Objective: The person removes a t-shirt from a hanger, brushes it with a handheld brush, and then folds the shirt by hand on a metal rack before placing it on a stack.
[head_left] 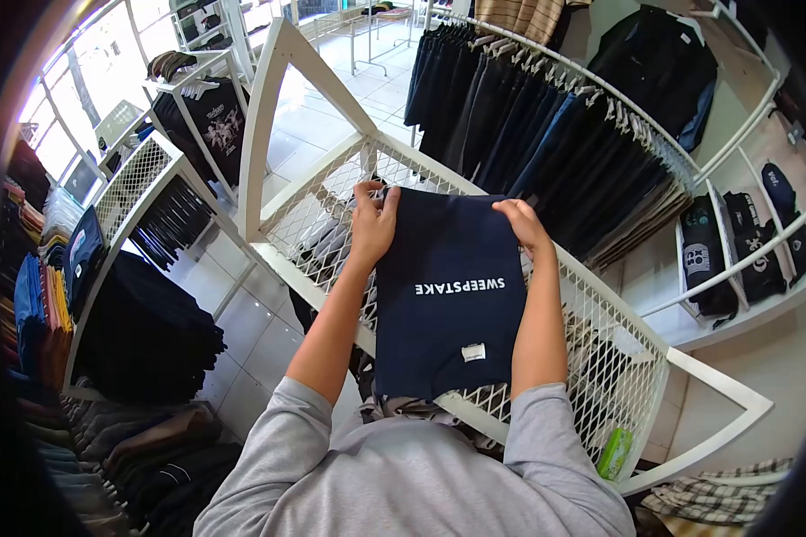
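Observation:
A folded navy T-shirt (448,242) lies on the white mesh rack top in front of me, its white lettering "SWEEPSTAKE" upside down from my side. A small white neck label shows near its collar, at the end closest to my body. My left hand (373,219) pinches the shirt's far left corner between thumb and fingers. At the far right corner, my right hand (523,224) grips the edge with the thumb on top and the fingers partly hidden. The fabric looks flat and smooth between both hands.
The white mesh rack (613,394) has raised triangular end frames. A green packet (614,453) lies on its right end. Dark trousers (501,134) hang on a curved rail beyond. Stacked folded clothes (40,295) and a dark garment pile (139,331) stand at left; rolled shirts (743,246) sit on the right shelf.

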